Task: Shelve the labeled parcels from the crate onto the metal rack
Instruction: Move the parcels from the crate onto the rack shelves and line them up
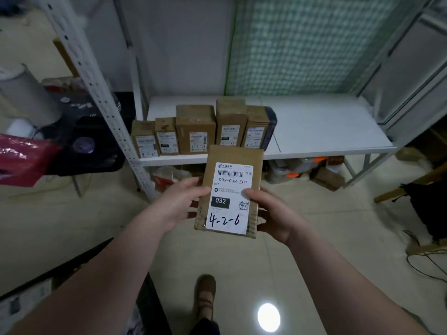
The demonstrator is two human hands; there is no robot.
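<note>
**Head view: brown parcel [232, 187] gripped in both hands in front of the metal rack [326, 122]**

The parcel sits at the centre of the frame, above the tiled floor [84, 226] and touching nothing but the hands. Its white label [228, 213] faces the camera, with "4-2-6" handwritten at the bottom. The left hand [179, 204] clamps the parcel's edge from 9 o'clock, thumb on the front face. The right hand [273, 213] clamps it from 3 o'clock, thumb pressed on the label and fingers wrapped behind. At 12 o'clock from the parcel, the rack's white shelf carries a row of five boxes [196, 131], standing side by side with labels forward. At 6 o'clock, a brown shoe [205, 293] rests on the floor.
</note>
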